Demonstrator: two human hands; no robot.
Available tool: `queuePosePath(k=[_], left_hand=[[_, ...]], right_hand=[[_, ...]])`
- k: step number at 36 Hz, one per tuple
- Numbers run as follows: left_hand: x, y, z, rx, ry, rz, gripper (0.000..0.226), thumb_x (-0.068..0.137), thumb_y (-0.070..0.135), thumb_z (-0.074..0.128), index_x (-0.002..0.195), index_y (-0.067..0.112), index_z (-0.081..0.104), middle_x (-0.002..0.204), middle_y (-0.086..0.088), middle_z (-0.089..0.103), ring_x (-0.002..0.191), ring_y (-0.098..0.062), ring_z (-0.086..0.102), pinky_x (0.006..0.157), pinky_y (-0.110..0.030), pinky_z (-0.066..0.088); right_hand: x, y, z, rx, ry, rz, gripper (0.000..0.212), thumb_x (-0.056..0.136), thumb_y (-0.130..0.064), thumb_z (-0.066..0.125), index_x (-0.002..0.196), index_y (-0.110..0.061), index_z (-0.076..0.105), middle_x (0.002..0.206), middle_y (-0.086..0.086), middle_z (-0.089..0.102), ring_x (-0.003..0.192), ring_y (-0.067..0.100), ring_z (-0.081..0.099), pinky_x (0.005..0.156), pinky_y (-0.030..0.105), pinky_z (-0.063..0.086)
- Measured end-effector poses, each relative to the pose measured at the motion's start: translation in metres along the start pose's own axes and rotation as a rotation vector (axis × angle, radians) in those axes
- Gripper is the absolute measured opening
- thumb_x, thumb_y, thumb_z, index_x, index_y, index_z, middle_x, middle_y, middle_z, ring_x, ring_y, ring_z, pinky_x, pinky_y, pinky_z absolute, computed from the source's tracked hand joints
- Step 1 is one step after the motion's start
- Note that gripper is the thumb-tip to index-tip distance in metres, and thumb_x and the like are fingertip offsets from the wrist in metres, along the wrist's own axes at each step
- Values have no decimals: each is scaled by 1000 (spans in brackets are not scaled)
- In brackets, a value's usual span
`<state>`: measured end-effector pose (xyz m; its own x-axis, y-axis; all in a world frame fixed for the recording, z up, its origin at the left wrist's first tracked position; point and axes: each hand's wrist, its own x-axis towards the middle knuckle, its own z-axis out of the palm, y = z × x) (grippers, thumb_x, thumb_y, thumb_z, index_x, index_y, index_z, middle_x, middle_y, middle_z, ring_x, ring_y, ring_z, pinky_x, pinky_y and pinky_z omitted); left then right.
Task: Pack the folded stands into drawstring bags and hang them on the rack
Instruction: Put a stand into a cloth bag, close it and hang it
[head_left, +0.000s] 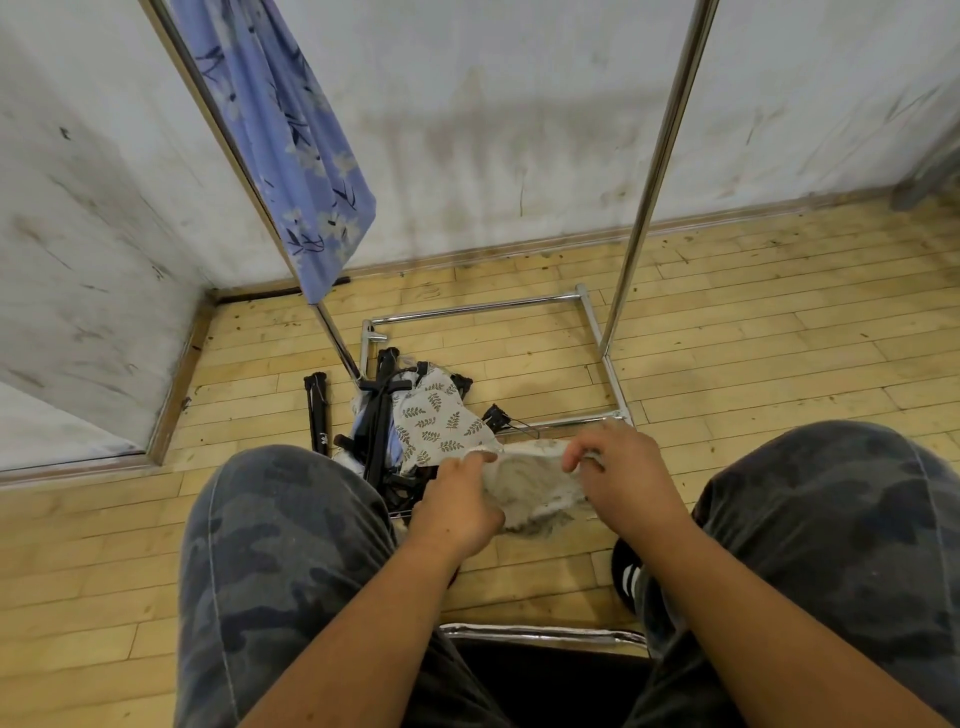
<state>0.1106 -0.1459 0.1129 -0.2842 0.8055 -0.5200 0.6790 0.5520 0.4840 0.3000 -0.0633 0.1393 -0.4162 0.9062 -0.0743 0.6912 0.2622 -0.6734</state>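
A pale, blurred drawstring bag (530, 480) hangs between my knees; my left hand (457, 501) grips its left edge and my right hand (621, 475) pinches its right edge. Just beyond it on the floor lies a heap of black folded stands (379, 415), with a white leaf-print bag (434, 418) draped over them. One more black stand (317, 408) lies alone to the left of the heap. A blue floral bag (296, 150) hangs on the left pole of the chrome rack (649, 171), whose base frame (597, 338) rests on the floor.
I sit on a chair with a chrome front rail (540, 633). My knees in camouflage trousers flank the hands, and a black shoe (626, 571) shows by the right leg. Stained white walls meet in a corner at the left over a wooden floor (753, 322).
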Motion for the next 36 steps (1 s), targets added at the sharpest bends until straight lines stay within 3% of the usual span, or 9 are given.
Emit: queuePosePath(k=[5,8,11,15,18,21,26,32,36], left_hand=[[-3,2,2,21,10,56,82,79,12,71,148,32,31,141,-4,32,112,-30,57,91,-49,56],[-5,7,1,9,3,136,87,80,3,71,152,32,30,146,-3,31,117,-30,57,92,-47,55],[-7,12,-1,-31,17,219,89,80,-5,63,152,36,30,148,2,37,130,-26,48,97,-44,52],[-12,18,-1,-20,2,284,89,81,-10,55,152,37,31,151,2,41,137,-23,42,100,-38,50],[-12,20,2,11,-11,318,91,81,-10,56,155,35,28,156,0,37,136,-25,46,92,-39,53],[-13,22,4,9,-18,332,89,80,-9,56,154,34,30,148,1,43,130,-23,48,94,-38,51],[-15,22,5,1,-18,353,88,79,-6,60,153,32,30,143,2,45,120,-20,53,90,-33,50],[-16,27,3,-72,-29,314,97,78,2,66,154,45,23,141,7,48,119,-22,56,94,-45,54],[-18,29,1,-115,-23,316,94,78,4,66,152,46,27,139,9,50,120,-19,56,97,-45,54]], right_hand=[[8,6,2,-161,-126,199,59,86,17,56,123,-24,75,128,8,62,91,16,63,77,18,53],[6,7,4,-124,-91,228,66,88,13,51,136,-28,67,125,7,61,91,17,56,82,26,57],[2,4,0,1,-122,244,57,93,0,57,145,-25,58,122,1,63,90,11,56,74,8,49],[5,6,3,332,-173,407,50,97,-14,61,147,-17,56,108,0,65,55,8,50,42,15,40],[9,8,4,694,-216,660,28,101,-12,55,126,-7,66,65,1,51,44,13,38,40,27,34],[10,5,0,970,-214,786,14,105,-9,48,106,0,58,60,5,50,43,15,42,41,29,43],[10,-5,-4,1307,-218,848,26,111,-9,37,132,0,48,94,25,76,84,33,77,71,43,66],[8,-5,2,1089,-255,755,39,109,-24,49,144,-9,55,133,12,68,130,28,57,111,48,46],[5,-10,5,968,-319,671,34,109,-42,46,133,-23,61,123,-7,67,101,7,62,94,30,47]])
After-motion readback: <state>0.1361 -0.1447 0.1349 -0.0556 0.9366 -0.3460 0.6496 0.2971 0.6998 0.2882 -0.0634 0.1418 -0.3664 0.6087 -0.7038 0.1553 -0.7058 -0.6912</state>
